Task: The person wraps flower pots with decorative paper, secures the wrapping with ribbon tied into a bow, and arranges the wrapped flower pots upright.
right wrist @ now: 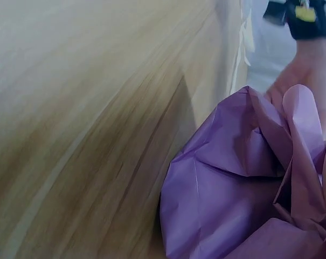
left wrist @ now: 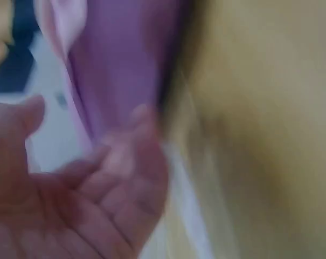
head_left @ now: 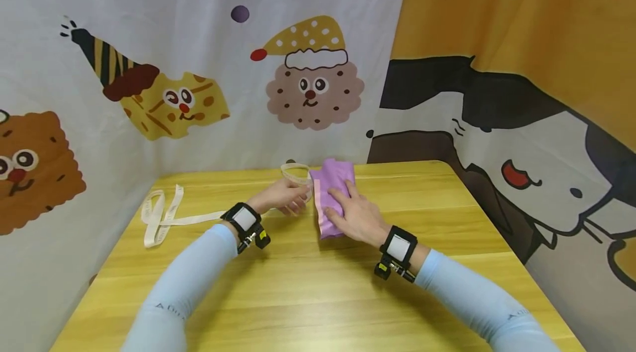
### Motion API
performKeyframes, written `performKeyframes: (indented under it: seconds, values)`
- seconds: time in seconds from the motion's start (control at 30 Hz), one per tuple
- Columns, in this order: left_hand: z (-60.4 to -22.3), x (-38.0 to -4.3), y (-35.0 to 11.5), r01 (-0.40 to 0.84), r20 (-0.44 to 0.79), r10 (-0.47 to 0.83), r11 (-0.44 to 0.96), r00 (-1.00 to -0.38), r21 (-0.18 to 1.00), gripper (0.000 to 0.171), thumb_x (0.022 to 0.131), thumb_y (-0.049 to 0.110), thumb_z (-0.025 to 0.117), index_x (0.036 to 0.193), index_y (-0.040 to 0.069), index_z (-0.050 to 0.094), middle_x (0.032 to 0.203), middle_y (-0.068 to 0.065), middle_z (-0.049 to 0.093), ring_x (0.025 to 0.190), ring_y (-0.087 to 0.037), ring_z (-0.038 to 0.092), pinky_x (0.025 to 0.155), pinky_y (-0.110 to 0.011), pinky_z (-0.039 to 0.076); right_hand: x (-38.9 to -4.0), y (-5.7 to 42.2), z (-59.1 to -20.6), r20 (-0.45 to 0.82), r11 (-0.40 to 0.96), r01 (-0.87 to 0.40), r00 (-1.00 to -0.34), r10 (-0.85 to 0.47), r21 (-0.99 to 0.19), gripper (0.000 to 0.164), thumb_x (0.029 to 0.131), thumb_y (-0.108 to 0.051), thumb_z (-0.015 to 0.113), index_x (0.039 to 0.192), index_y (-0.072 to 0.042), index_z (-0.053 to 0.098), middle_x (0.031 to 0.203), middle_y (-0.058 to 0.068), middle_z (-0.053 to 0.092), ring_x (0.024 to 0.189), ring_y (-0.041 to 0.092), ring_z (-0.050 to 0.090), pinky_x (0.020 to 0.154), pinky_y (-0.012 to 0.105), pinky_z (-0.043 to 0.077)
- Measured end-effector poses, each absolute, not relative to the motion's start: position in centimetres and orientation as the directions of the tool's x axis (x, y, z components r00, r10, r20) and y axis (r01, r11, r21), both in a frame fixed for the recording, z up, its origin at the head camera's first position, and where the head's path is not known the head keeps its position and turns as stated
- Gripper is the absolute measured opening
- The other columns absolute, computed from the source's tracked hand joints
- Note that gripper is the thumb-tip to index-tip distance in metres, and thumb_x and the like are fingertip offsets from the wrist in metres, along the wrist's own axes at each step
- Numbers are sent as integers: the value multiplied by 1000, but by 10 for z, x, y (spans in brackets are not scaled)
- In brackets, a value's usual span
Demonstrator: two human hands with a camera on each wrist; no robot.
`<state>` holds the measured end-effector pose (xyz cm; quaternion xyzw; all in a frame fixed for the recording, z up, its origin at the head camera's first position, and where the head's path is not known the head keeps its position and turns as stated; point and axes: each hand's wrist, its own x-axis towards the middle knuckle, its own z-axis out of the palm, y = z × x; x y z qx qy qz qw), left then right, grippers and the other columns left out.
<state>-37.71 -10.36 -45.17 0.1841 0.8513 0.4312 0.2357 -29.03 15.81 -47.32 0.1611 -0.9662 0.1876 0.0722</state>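
A purple paper packet [head_left: 329, 226] with a pink edge strip lies near the back of the table. In the right wrist view the packet [right wrist: 227, 199] shows a crumpled, folded end. My right hand [head_left: 365, 219] rests on its right side, fingers spread across the top. Just left of the packet is my left hand [head_left: 284, 196]. Blurred in the left wrist view, the left hand [left wrist: 98, 199] has its thumb apart from loosely bent fingers, nothing visibly pinched. A pale printed ribbon [head_left: 194, 219] runs behind the left wrist, and its loop [head_left: 294, 166] stands beside the packet.
More of the ribbon lies in loose folds at the table's left side. The wooden table [head_left: 298, 297] ends at a hanging cartoon-print curtain [head_left: 199, 10] behind and on both sides. Each wrist wears a black strap with a small device.
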Motion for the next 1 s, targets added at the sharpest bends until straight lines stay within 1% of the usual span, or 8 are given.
performKeyframes:
  seconds: [0.1,0.23,0.33,0.43,0.5,0.6,0.73,1.0]
  values:
    - [-450,-354,-82,-58,-370,559,496,-742,867,77,112,68,53,138,-3,69,118,-28,83,95,-40,85,88,-52,71,-289,159,-470,195,876,-329,-941,-276,-352,72,111,-62,54,171,-21,48,180,37,28,119,57,73,47,31,46]
    - [-464,-343,-62,-183,-411,569,414,-712,892,69,110,70,58,133,6,69,106,-20,85,81,-27,82,78,-44,72,-288,159,-469,174,875,-319,-946,-273,-365,75,111,-63,55,173,-23,44,181,36,27,130,61,69,55,39,55]
    - [-477,-345,-54,-257,-429,540,367,-724,894,63,109,69,59,133,11,67,100,-15,85,80,-23,81,74,-40,71,-290,160,-466,142,854,-330,-944,-297,-402,78,110,-66,54,175,-23,41,182,35,24,140,65,61,79,60,66]
    - [-489,-351,-51,-287,-436,517,344,-737,894,62,108,69,60,134,13,63,98,-14,84,81,-25,81,72,-40,71,-294,167,-463,95,802,-295,-953,-289,-520,85,109,-68,55,178,-22,34,185,30,23,154,62,50,113,76,54]
    - [-495,-355,-49,-301,-440,511,334,-738,893,62,107,69,60,137,15,60,102,-14,85,84,-25,82,73,-40,70,-298,175,-463,53,733,-228,-966,-255,-641,91,109,-67,58,179,-18,28,184,27,27,158,56,48,124,74,46]
    - [-502,-360,-47,-327,-428,510,279,-746,903,63,107,65,64,144,16,53,109,-17,83,90,-30,82,76,-46,71,-302,185,-464,-87,577,-42,-977,-194,-816,96,106,-67,64,177,-11,30,171,27,49,145,48,63,114,65,59]
    - [-509,-363,-43,-361,-421,517,218,-745,907,64,106,63,67,149,20,48,117,-18,79,100,-33,80,83,-51,70,-305,192,-469,-270,458,170,-949,-163,-873,94,101,-71,68,162,-3,46,138,26,71,106,36,78,77,51,70]
    - [-507,-357,-47,-388,-411,561,167,-719,906,59,106,60,70,144,15,59,122,-10,81,106,-27,81,91,-52,69,-300,191,-464,-256,484,153,-955,-153,-861,88,98,-70,73,155,-7,53,113,15,76,81,24,73,63,38,64]
